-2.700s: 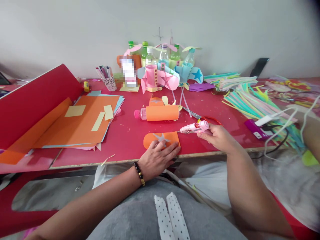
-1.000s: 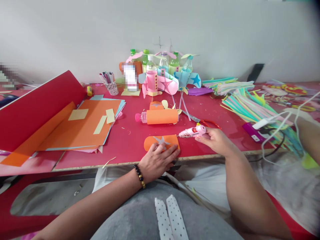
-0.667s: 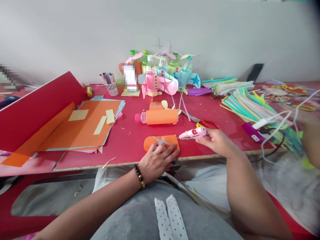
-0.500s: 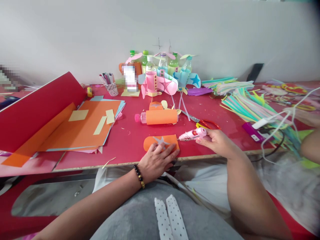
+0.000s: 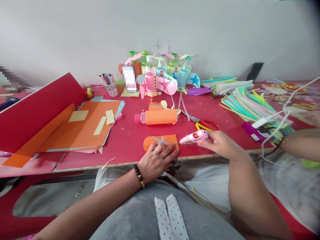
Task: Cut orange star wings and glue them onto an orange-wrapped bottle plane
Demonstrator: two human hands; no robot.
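My left hand (image 5: 158, 160) lies flat with fingers spread on an orange paper piece (image 5: 148, 143), pressing it to the table. That piece has a rounded left end and a grey star, partly under my fingers. My right hand (image 5: 222, 145) is closed around a pink glue gun (image 5: 193, 137). Its nozzle points left at the paper's right edge; I cannot tell whether it touches. Just beyond lies a plastic bottle (image 5: 143, 117) on its side, with a pink cap and an orange paper wrap (image 5: 161, 117). Scissors (image 5: 208, 124) with red and yellow handles lie behind the glue gun.
Decorated bottles (image 5: 150, 78) stand by the wall beside a pen cup (image 5: 111, 89). Orange sheets (image 5: 85, 133) lie left, near a red board (image 5: 45, 111). Right are pipe cleaners (image 5: 252, 103), a purple power strip (image 5: 255, 132), a white cable (image 5: 263, 146) and another person's arm (image 5: 301, 145).
The glue gun's nozzle has shifted slightly towards me along the paper's right edge. My left hand stays in place. The other person's arm at the right has moved inward.
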